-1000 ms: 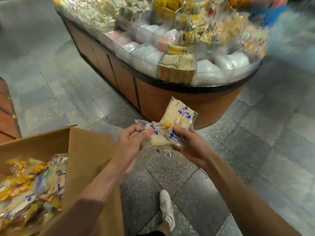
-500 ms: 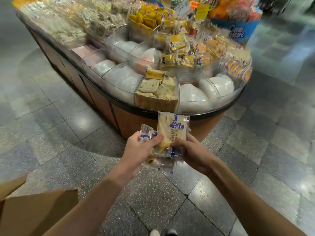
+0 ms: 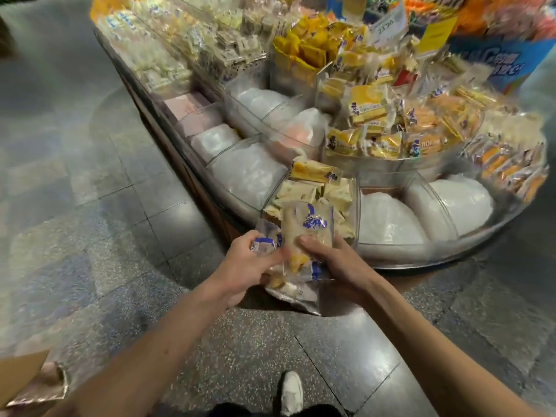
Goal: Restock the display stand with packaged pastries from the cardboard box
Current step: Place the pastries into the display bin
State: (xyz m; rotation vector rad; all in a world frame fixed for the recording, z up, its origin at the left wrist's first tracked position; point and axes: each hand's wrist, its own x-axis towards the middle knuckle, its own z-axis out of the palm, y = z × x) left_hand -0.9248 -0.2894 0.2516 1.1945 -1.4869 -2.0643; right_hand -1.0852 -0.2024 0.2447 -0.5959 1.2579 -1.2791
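A grey tiled floor point(image 3: 90, 236) is seen beneath a round display stand point(image 3: 445, 257), whose clear compartments are filled with wrapped snacks and white bags. A corner of the cardboard box point(image 3: 18, 374) is seen at the lower left, well apart from the stand. A bunch of packaged pastries point(image 3: 307, 227) is held over the stand's near edge, clasped from both sides by the left grip point(image 3: 243, 272) and right grip point(image 3: 340, 266), fingers curled round the wrappers.

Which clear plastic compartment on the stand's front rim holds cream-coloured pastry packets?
The clear plastic compartment just beyond the held blue-printed packets; both neighbouring compartments hold only white bags.
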